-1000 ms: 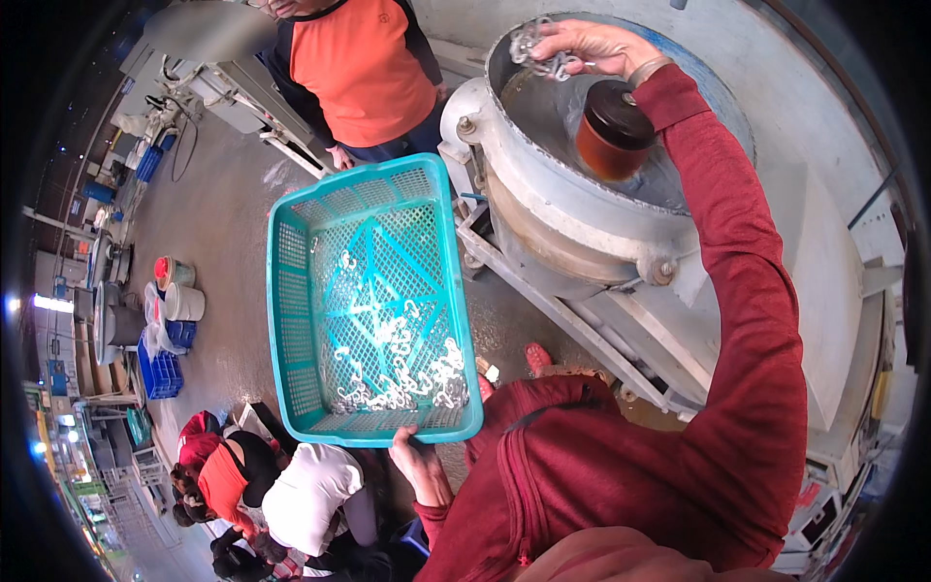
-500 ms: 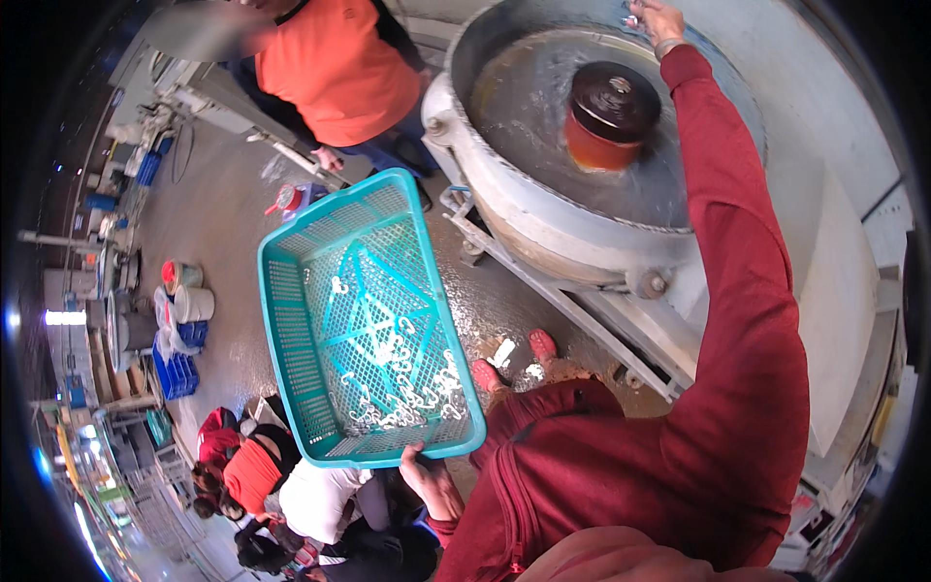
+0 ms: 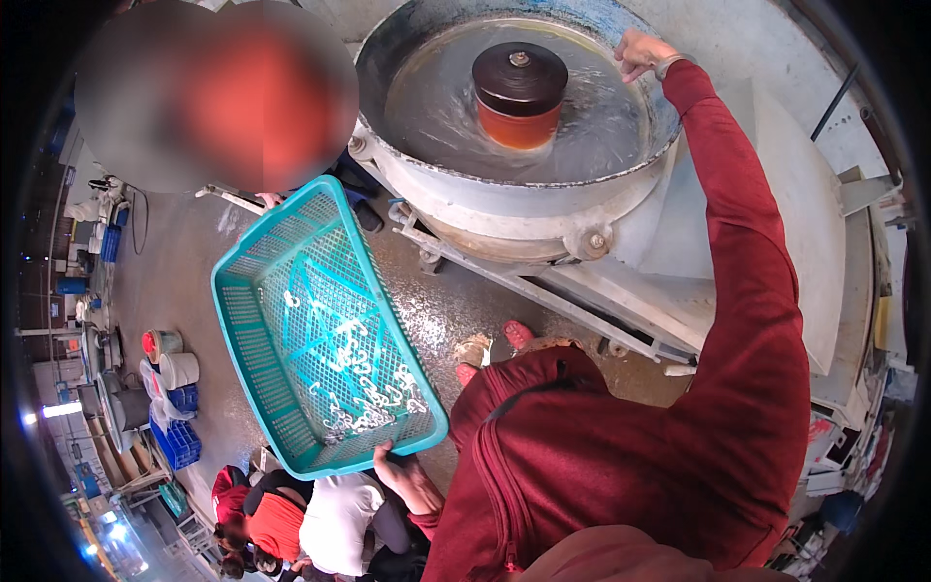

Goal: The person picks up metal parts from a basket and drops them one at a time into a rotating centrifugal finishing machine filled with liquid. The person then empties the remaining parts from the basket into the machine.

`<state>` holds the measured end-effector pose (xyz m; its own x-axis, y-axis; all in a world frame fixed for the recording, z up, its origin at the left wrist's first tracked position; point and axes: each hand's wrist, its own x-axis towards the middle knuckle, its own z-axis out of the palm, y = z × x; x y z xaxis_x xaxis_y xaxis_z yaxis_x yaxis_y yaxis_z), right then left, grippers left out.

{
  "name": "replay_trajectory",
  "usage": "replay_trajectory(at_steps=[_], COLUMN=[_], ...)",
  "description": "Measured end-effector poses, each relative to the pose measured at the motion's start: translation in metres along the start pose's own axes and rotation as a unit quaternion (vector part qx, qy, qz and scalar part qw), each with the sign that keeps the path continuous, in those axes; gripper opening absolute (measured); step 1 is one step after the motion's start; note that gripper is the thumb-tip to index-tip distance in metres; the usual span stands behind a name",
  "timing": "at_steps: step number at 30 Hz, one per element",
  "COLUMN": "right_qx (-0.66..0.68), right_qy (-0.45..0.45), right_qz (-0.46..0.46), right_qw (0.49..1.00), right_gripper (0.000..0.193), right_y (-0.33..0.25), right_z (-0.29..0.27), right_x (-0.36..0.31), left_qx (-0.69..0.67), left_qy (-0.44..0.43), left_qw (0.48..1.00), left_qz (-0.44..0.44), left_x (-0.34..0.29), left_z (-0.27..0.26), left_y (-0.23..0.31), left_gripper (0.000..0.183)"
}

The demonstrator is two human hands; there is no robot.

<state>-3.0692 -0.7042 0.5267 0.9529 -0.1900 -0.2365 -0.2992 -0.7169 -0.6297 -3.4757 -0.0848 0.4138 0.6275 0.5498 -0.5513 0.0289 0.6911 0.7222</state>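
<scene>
My left hand (image 3: 405, 479) grips the near rim of a turquoise plastic mesh basket (image 3: 250, 339), its thumb over the edge. The basket tilts toward me. Many small shiny hook-shaped metal pieces (image 3: 369, 403) lie in it, mostly heaped toward the near end. My right hand (image 3: 644, 55), arm stretched far out, is over the right rim of a large round metal tub (image 3: 504, 218). Its fingers are curled together; whatever they hold is hidden. Greyish, streaked liquid (image 3: 422, 107) fills the tub around a central post with a black cap (image 3: 520, 80) and an orange base (image 3: 519, 126).
A metal frame (image 3: 504, 276) supports the tub above a wet floor (image 3: 165, 291). Beyond the basket stands a blurred co-worker (image 3: 262, 107). Several people crouch at lower left, one in a white top (image 3: 339, 524). Blue crates (image 3: 176, 444) and a white bucket (image 3: 178, 371) stand at left.
The view has shifted, so tub and basket appear farther left. My right hand has moved from the tub's far side to its right rim. My left hand keeps its hold on the basket.
</scene>
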Motion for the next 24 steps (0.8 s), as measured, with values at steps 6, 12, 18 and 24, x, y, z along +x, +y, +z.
replay_trajectory(at_steps=[6, 12, 18, 24], right_qx=[-0.211, 0.069, -0.166, -0.186], right_qy=[-0.064, -0.237, -0.365, 0.012], right_qz=[-0.032, -0.406, -0.543, -0.510], right_qw=[0.975, 0.880, 0.737, 0.840], right_gripper=[0.023, 0.046, 0.063, 0.064], right_y=[-0.032, -0.223, -0.330, -0.361], right_z=[0.006, 0.145, 0.435, 0.637], right_x=[-0.015, -0.143, -0.245, -0.263], left_qx=[-0.055, -0.019, -0.019, -0.039], left_qy=[-0.015, 0.094, 0.078, 0.055], left_qw=[0.998, 0.992, 0.995, 0.995], left_qz=[0.022, 0.081, 0.063, 0.072], left_x=[0.010, 0.014, 0.003, -0.012], left_z=[-0.010, -0.019, -0.028, -0.033], left_y=[-0.014, -0.035, -0.036, -0.024], left_gripper=[0.028, 0.007, 0.006, 0.020])
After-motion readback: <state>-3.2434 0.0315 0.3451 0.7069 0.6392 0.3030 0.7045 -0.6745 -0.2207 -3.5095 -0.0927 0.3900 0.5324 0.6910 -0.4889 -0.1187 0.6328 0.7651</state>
